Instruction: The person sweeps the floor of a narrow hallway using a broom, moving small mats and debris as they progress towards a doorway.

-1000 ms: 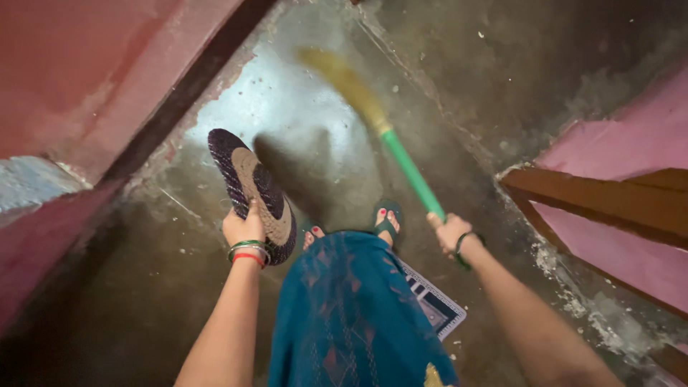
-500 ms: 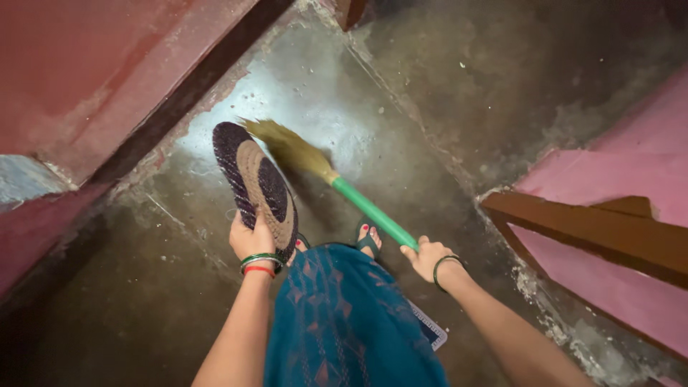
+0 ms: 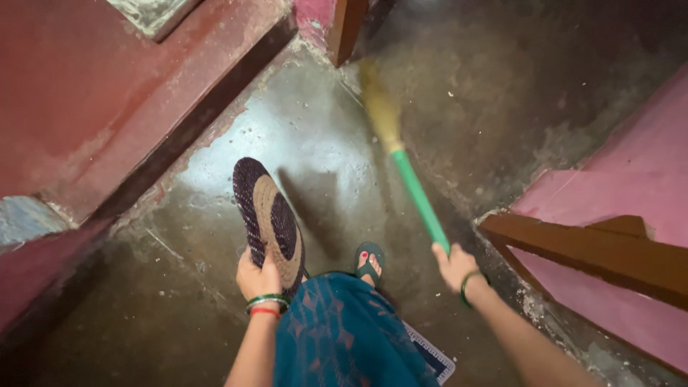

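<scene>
My left hand (image 3: pixel 259 279) grips the near edge of an oval woven mat (image 3: pixel 269 217), dark purple with tan bands, held up off the floor. My right hand (image 3: pixel 454 266) is closed on the green handle of a broom (image 3: pixel 418 198). The broom's straw bristles (image 3: pixel 379 102) are blurred and reach forward over the concrete floor (image 3: pixel 322 150), near the base of a wooden post. One foot in a green sandal (image 3: pixel 368 261) shows between my hands, above my teal patterned garment.
A dark red wall (image 3: pixel 93 93) with a dark skirting runs along the left. A wooden post (image 3: pixel 347 27) stands at the top. A pink wall and brown wooden ledge (image 3: pixel 588 251) close the right side. A patterned mat corner (image 3: pixel 433 355) lies behind my feet.
The broom has swung from beside the woven mat out to the front right, its bristles now near the post. I have stepped forward, and the held mat stays raised.
</scene>
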